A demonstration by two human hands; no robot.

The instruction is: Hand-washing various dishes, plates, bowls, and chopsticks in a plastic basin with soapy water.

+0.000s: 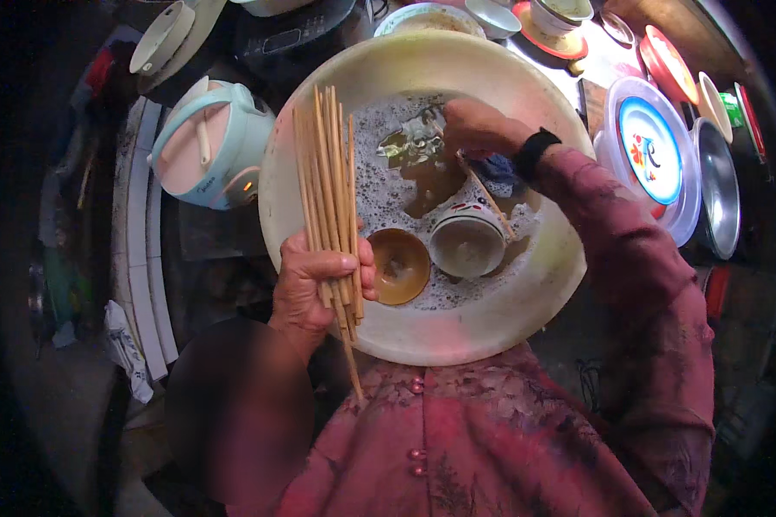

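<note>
My left hand grips a bundle of wooden chopsticks upright over the left side of a large pale plastic basin. One chopstick in the bundle hangs lower than the others. Foamy water lies in the basin. My right hand is down at the water on the far side, its fingertips blurred and partly hidden. A single chopstick slants out from beneath it; whether the fingers hold it is unclear. Below sit a brown bowl and a white patterned bowl. Dark blue cloth shows beside my right wrist.
A light-blue rice cooker with a lit indicator stands left of the basin. On the right are a clear plastic tub, a blue-rimmed plate and a metal basin. Bowls and dishes line the far side.
</note>
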